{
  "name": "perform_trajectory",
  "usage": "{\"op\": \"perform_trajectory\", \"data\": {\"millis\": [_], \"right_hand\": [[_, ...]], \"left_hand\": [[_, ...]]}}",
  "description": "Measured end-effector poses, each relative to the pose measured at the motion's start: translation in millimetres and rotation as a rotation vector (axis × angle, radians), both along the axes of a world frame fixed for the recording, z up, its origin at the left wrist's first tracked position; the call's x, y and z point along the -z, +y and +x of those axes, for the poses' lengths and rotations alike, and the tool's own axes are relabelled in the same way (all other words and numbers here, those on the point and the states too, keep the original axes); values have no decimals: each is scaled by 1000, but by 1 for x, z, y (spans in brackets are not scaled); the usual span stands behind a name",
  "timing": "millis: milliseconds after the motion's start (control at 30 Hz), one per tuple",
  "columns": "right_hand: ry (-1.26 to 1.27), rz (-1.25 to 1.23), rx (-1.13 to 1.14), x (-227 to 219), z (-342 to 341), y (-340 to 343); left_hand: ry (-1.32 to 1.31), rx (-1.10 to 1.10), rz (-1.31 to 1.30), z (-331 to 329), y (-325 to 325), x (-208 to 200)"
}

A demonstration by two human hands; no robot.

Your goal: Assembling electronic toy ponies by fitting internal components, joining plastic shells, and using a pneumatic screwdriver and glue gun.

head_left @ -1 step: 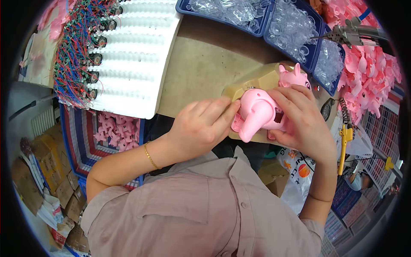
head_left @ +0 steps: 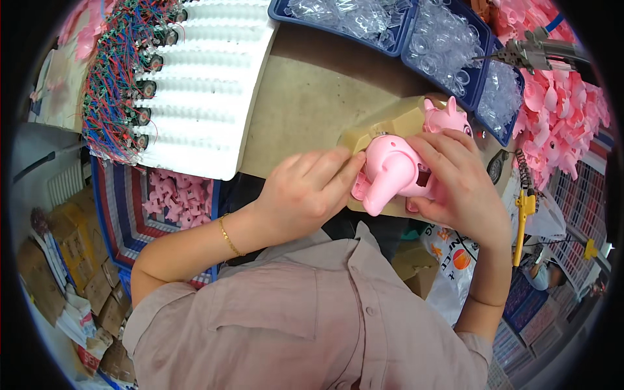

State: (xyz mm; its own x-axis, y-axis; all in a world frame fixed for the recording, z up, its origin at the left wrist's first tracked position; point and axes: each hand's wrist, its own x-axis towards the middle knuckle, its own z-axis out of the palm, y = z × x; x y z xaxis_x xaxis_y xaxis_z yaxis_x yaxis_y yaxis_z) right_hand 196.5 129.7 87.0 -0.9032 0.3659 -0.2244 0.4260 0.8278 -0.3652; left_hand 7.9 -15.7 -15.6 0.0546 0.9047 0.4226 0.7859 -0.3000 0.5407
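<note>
From my end of the feed, I read everything off the toy (head_left: pixel 393 179), which lies between two and three o'clock from the left hand (head_left: pixel 305 188). Its long axis runs from the head, between one and two, to the rump, between seven and eight. The right hand (head_left: pixel 461 182) is nearer the head, part-closed around the body with fingers over the top and thumb below, so I take it as having hold. The left is loosely curled, fingertips touching the rump; I cannot tell whether it grips or merely steadies. Under and behind the toy is a tan block (head_left: pixel 364 133), though the hands hide where they meet. Taking the toy as centre, I have bare bench (head_left: pixel 302 91) between ten and eleven, with the white tray (head_left: pixel 201 97) beyond at ten. Blue bins (head_left: pixel 408 32) curve from twelve to two, and a metal tool (head_left: pixel 536 52) overhangs that side, so I judge room tightest there.
</note>
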Motion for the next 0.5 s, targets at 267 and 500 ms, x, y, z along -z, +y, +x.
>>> {"op": "perform_trajectory", "data": {"millis": [267,500], "right_hand": [[79,-131,52,-4,2,1],[384,54,435,-15,52,-20]], "left_hand": [[-386,241,-36,14,58,-58],[39,434,-418,23,78,-80]]}}
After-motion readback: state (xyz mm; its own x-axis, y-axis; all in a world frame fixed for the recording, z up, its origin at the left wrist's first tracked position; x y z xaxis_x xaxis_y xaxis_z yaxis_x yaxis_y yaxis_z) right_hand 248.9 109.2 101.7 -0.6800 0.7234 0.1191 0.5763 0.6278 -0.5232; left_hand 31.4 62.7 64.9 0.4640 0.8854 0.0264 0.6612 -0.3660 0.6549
